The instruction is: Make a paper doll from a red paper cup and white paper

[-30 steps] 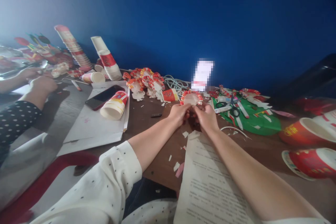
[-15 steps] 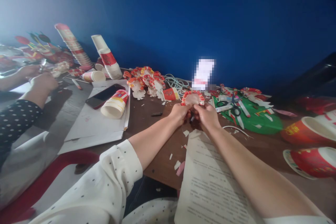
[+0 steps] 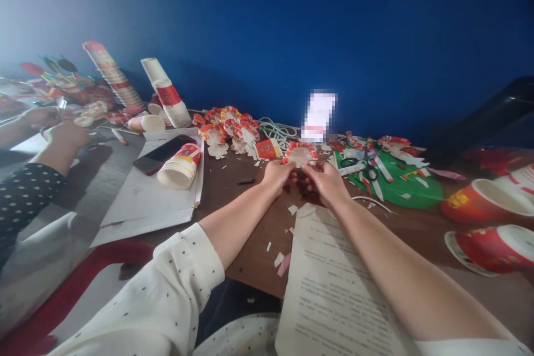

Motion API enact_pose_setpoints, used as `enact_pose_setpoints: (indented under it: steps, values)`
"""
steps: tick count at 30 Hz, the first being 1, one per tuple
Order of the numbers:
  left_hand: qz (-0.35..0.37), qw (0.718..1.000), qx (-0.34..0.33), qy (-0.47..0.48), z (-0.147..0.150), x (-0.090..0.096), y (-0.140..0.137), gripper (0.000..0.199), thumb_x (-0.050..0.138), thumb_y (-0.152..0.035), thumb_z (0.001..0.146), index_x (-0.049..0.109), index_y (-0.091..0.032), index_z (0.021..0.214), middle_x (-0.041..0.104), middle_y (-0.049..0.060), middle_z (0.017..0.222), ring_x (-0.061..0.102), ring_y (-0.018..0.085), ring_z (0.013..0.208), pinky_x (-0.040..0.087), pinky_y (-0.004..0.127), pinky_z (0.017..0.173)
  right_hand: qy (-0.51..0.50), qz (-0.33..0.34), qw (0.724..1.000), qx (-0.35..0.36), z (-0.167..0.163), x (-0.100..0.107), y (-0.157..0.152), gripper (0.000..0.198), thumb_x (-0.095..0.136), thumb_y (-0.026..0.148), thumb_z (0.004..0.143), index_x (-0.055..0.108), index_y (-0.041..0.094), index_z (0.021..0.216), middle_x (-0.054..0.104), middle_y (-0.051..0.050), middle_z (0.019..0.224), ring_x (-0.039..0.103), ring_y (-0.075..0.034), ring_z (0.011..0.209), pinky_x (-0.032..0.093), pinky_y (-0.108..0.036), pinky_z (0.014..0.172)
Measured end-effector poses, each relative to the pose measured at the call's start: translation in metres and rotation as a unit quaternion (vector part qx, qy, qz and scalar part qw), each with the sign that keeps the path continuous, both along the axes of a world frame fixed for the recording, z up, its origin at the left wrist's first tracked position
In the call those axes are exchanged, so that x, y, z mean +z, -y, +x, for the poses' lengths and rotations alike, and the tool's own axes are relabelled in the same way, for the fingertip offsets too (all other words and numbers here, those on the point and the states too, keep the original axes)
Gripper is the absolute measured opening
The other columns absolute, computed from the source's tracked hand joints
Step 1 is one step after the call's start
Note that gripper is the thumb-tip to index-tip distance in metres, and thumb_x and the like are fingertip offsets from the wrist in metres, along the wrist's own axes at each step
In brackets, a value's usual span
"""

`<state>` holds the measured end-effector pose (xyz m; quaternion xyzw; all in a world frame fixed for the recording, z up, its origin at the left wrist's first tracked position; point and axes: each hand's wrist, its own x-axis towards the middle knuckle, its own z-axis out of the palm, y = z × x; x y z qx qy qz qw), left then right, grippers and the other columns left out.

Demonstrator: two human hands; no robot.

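Note:
Between my two hands is a flower-like paper cup cutout [image 3: 301, 154], white in the middle with a red-and-white folded rim. My left hand [image 3: 278, 176] pinches its lower left edge. At the lower right edge, my right hand [image 3: 323, 179] grips it with thumb and fingers. Some of my fingertips are hidden beneath the cutout. Just behind it lies a cut red-and-yellow cup piece [image 3: 267, 149]. A heap of similar folded cup cutouts [image 3: 227, 128] sits to the left of that.
Stacked cups [image 3: 179, 167] lie by a dark phone [image 3: 161, 154] on white paper. Scissors [image 3: 367, 169] and markers rest on a green sheet [image 3: 411, 189]. Printed pages [image 3: 334, 283] lie under my right arm. Paper cups [image 3: 486, 200] stand at right. A co-worker's hands [image 3: 67, 136] work at left.
The cutout now sits slightly lower and to the left in view, still between both hands. The whole scene has shifted a little left with the camera.

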<state>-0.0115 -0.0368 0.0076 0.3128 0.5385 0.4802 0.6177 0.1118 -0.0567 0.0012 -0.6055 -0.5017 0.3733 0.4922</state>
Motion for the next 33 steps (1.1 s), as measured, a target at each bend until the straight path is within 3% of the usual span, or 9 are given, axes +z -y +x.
enact_pose_setpoints:
  steps: [2, 4, 8, 11, 15, 22, 26, 29, 33]
  values:
    - [0.0, 1.0, -0.003, -0.03, -0.004, -0.001, -0.003, 0.007, 0.063, -0.014, 0.073, 0.057, -0.012, 0.071, 0.058, 0.0, 0.058, 0.051, 0.006, 0.043, 0.046, 0.019, 0.045, 0.066, -0.036, 0.995, 0.059, 0.012, 0.008, 0.0, 0.034, 0.068, 0.04, 0.066, 0.061, 0.018, 0.092, 0.068, -0.004, 0.075, 0.06, -0.017, 0.054, 0.044, -0.028, 0.045]
    - [-0.006, 0.998, -0.018, -0.055, -0.007, -0.001, -0.004, 0.006, 0.063, -0.015, 0.074, 0.057, -0.012, 0.072, 0.061, 0.002, 0.06, 0.052, 0.008, 0.043, 0.047, 0.021, 0.045, 0.215, -0.016, 0.973, 0.077, 0.03, 0.017, -0.003, 0.022, 0.063, 0.035, 0.07, 0.064, 0.019, 0.086, 0.069, -0.004, 0.076, 0.061, -0.016, 0.059, 0.046, -0.029, 0.055]
    - [-0.011, 0.994, -0.062, -0.09, -0.007, 0.003, -0.001, 0.011, 0.06, -0.017, 0.077, 0.056, -0.012, 0.068, 0.063, 0.004, 0.06, 0.053, 0.008, 0.042, 0.046, 0.021, 0.044, 0.411, -0.042, 0.911, 0.003, 0.075, 0.04, -0.015, 0.021, 0.058, 0.04, 0.073, 0.067, 0.025, 0.084, 0.07, -0.002, 0.08, 0.063, -0.021, 0.075, 0.045, -0.033, 0.068]
    - [-0.012, 0.993, -0.074, -0.095, -0.007, 0.005, 0.0, 0.013, 0.057, -0.018, 0.079, 0.057, -0.011, 0.067, 0.064, 0.006, 0.06, 0.053, 0.008, 0.042, 0.046, 0.02, 0.043, 0.474, -0.085, 0.874, -0.067, 0.103, 0.052, -0.022, 0.023, 0.055, 0.04, 0.074, 0.067, 0.026, 0.087, 0.07, -0.005, 0.09, 0.062, -0.024, 0.082, 0.044, -0.035, 0.07]
    - [-0.015, 0.993, -0.071, -0.094, -0.007, 0.004, -0.002, 0.016, 0.054, -0.019, 0.081, 0.056, -0.011, 0.068, 0.066, 0.007, 0.062, 0.054, 0.009, 0.043, 0.045, 0.02, 0.042, 0.524, -0.14, 0.836, -0.085, 0.124, 0.052, -0.025, 0.025, 0.055, 0.041, 0.073, 0.069, 0.025, 0.085, 0.069, -0.011, 0.092, 0.061, -0.029, 0.083, 0.041, -0.037, 0.067]
    - [-0.017, 0.993, -0.072, -0.088, -0.007, 0.0, -0.004, 0.012, 0.061, -0.021, 0.077, 0.057, -0.012, 0.07, 0.064, 0.006, 0.061, 0.054, 0.009, 0.041, 0.046, 0.022, 0.044, 0.514, -0.139, 0.845, -0.049, 0.124, 0.045, -0.028, 0.023, 0.055, 0.04, 0.07, 0.071, 0.024, 0.077, 0.068, -0.01, 0.076, 0.061, -0.028, 0.072, 0.042, -0.036, 0.061]
    - [-0.001, 0.987, -0.07, -0.145, -0.006, -0.002, -0.001, 0.015, 0.063, -0.027, 0.076, 0.056, -0.013, 0.074, 0.06, 0.004, 0.057, 0.055, 0.012, 0.043, 0.046, 0.024, 0.046, 0.51, -0.131, 0.849, -0.044, 0.117, 0.049, -0.026, 0.025, 0.055, 0.042, 0.07, 0.07, 0.024, 0.078, 0.067, -0.01, 0.071, 0.061, -0.028, 0.069, 0.042, -0.038, 0.061]
    - [0.053, 0.957, -0.036, -0.284, -0.011, 0.0, 0.002, 0.024, 0.061, -0.035, 0.076, 0.055, -0.014, 0.087, 0.063, 0.008, 0.071, 0.062, 0.019, 0.054, 0.048, 0.029, 0.053, 0.516, -0.137, 0.845, -0.043, 0.115, 0.053, -0.025, 0.024, 0.054, 0.044, 0.071, 0.07, 0.026, 0.076, 0.067, -0.007, 0.071, 0.06, -0.026, 0.067, 0.041, -0.037, 0.06]
    - [0.223, 0.843, 0.078, -0.484, -0.021, 0.015, 0.009, 0.033, 0.056, -0.034, 0.08, 0.048, -0.016, 0.107, 0.059, 0.014, 0.106, 0.061, 0.024, 0.093, 0.048, 0.033, 0.075, 0.512, -0.142, 0.845, -0.056, 0.116, 0.057, -0.024, 0.026, 0.053, 0.046, 0.071, 0.07, 0.027, 0.079, 0.068, -0.006, 0.074, 0.059, -0.024, 0.067, 0.04, -0.035, 0.06]
